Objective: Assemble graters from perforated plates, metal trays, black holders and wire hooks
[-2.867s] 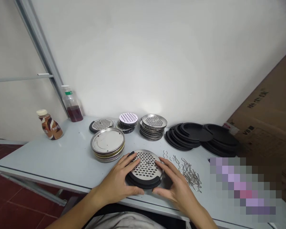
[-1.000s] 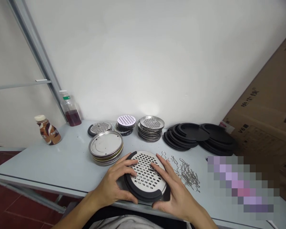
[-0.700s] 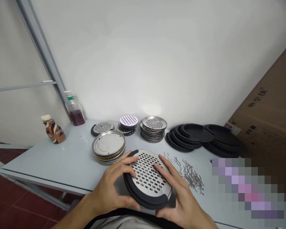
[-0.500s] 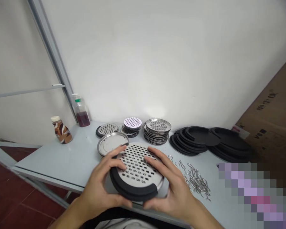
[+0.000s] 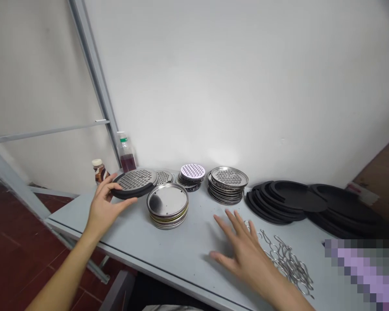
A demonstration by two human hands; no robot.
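Observation:
My left hand (image 5: 104, 206) grips a round grater (image 5: 138, 178), a perforated metal disc partly edged by a thick black rim. Fingers are on top and the thumb is under the rim, at the table's far left. Behind its right edge a second perforated disc (image 5: 164, 177) is partly hidden. Just right of the held grater stands a stack of shallow round metal trays (image 5: 167, 201). My right hand (image 5: 246, 250) is empty, fingers spread, over the table beside a pile of wire rings and clips (image 5: 288, 261).
Along the wall stand a small stack topped by a pale purple disc (image 5: 192, 171), a taller stack of perforated metal discs (image 5: 227, 190), and black round rims (image 5: 278, 201). Two bottles, one brown (image 5: 100, 170) and one with dark red liquid (image 5: 127, 162), stand left. A cardboard box (image 5: 381, 172) is right.
The grater has moved from in front of me to the far left in my left hand. My right hand has let go of it and opened, moving right. The view has shifted slightly.

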